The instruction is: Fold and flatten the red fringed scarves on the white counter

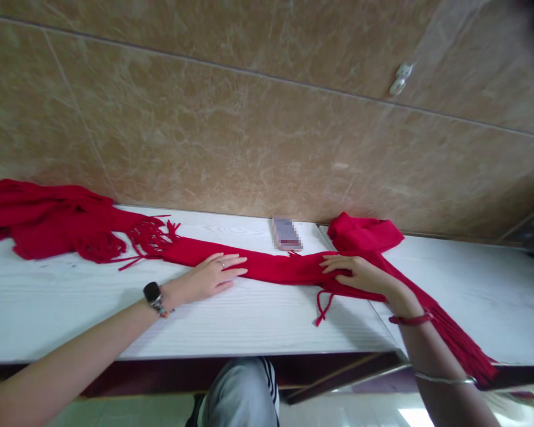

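A long red scarf (276, 265) with fringed ends lies stretched across a white table (231, 323). My left hand (211, 276) rests flat on the scarf near its left part, fingers stretched out, a ring on one finger and a dark watch on the wrist. My right hand (358, 276) lies on the scarf further right, fingers spread over the fabric where it bunches. The scarf's right end (454, 338) trails over the table's front edge beside my right forearm, which bears a red string and a thin bangle.
A pile of more red scarves (48, 219) lies at the far left of the table. A phone (286, 234) rests by the brown tiled wall (267, 118). A second white table (485, 290) adjoins on the right. My knee (240, 394) shows below.
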A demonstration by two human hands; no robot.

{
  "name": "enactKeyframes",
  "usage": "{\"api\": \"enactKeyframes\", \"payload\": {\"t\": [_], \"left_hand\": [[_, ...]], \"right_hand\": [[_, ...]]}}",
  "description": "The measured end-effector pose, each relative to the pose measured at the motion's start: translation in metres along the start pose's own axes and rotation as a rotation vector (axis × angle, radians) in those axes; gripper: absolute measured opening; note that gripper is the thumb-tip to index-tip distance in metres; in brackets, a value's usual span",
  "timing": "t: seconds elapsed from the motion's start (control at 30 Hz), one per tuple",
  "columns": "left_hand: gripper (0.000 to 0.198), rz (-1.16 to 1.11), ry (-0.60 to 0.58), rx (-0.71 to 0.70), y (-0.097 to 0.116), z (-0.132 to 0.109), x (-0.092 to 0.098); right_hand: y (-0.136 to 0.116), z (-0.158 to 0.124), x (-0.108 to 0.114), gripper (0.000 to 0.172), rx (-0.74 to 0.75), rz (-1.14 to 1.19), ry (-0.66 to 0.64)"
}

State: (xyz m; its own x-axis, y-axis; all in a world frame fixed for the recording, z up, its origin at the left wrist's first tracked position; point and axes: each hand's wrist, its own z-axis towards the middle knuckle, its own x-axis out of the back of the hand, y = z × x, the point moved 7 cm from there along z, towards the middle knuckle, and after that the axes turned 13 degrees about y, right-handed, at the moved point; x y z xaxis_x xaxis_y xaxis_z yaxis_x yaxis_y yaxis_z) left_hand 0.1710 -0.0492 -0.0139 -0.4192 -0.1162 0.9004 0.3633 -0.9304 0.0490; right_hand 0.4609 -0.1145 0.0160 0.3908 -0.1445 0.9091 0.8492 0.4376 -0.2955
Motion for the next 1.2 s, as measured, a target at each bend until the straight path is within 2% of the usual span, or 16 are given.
{"api": "enactKeyframes", "payload": {"t": [0.1,0.2,0.33,0.47,0.6,0.73,0.83,0.9,1.03,1.13,1.2], "left_hand": [[0.042,-0.054,-0.118,-0.007,0.001,-0.004,-0.016],[0.041,-0.074,-0.136,0.023,-0.005,-0.008,-0.017],[0.04,-0.088,-0.119,0.027,-0.006,-0.009,-0.016],[0.04,-0.076,-0.126,0.022,-0.007,-0.008,-0.019],[0.048,-0.075,-0.215,0.091,-0.008,0.004,-0.021],[0.049,-0.136,-0.174,0.085,0.006,0.033,-0.014],[0.049,-0.178,-0.202,0.08,0.011,0.048,-0.021],[0.047,-0.163,-0.237,0.126,0.004,0.049,-0.031],[0.042,-0.038,-0.265,0.274,-0.028,0.034,-0.045],[0.043,0.092,-0.224,0.393,-0.045,0.022,-0.043],[0.048,0.16,-0.172,0.457,-0.046,0.019,-0.038]], "right_hand": [[-0.009,-0.002,0.0,0.04,0.009,-0.121,0.057],[-0.029,-0.006,-0.008,0.043,0.023,-0.3,0.122],[-0.065,-0.002,-0.039,0.046,0.058,-0.494,0.094],[-0.079,0.014,-0.066,0.042,-0.039,-0.633,0.136],[-0.079,0.026,-0.079,0.033,-0.101,-0.653,0.254],[-0.074,0.026,-0.082,0.032,-0.124,-0.569,0.342],[-0.07,0.023,-0.082,0.034,-0.159,-0.512,0.359],[-0.069,0.022,-0.081,0.036,-0.178,-0.492,0.355],[-0.067,0.021,-0.082,0.039,-0.203,-0.476,0.351],[-0.064,0.022,-0.082,0.039,-0.2,-0.466,0.368],[-0.063,0.023,-0.083,0.039,-0.192,-0.467,0.387]]}}
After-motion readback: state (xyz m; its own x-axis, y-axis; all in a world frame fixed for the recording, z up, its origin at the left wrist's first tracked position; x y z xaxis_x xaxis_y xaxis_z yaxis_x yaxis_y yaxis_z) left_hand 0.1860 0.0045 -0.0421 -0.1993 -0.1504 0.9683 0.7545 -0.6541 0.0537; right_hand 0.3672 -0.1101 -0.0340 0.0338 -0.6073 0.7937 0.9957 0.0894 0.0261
